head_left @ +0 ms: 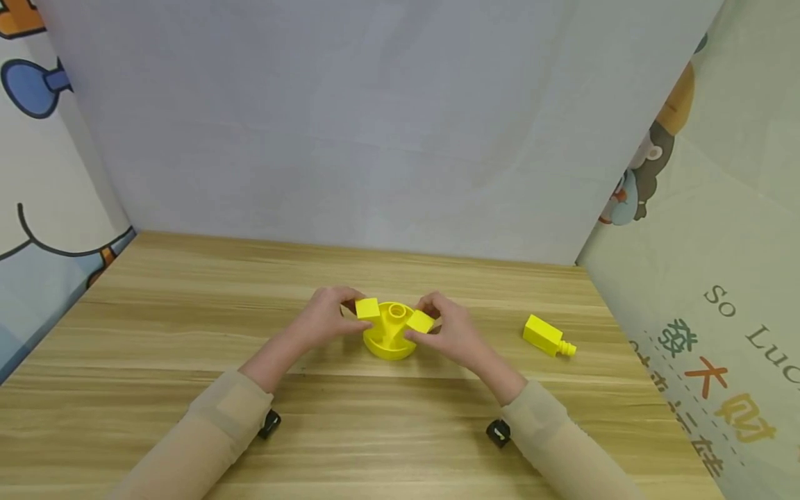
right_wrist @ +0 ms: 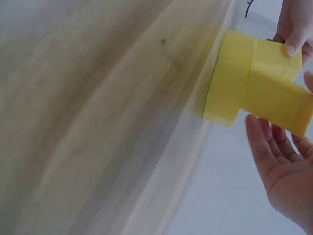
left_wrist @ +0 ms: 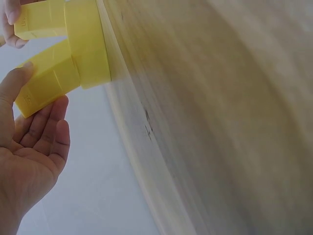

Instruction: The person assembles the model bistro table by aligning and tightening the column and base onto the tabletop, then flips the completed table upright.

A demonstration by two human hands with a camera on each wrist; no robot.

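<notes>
Yellow base three o'clock from left hand, nine from right hand; left pinches left block, right pinches right block.

Cloth at right, printed: "So" and "Luc" in grey-green, the latter cut off at the frame's edge; below, 發 in green, 大 in orange-red, 财 in ochre. Dark characters lower down, illegible.
Left block, right block: one small mark each, seen from the left wrist, too faint to read.
</notes>
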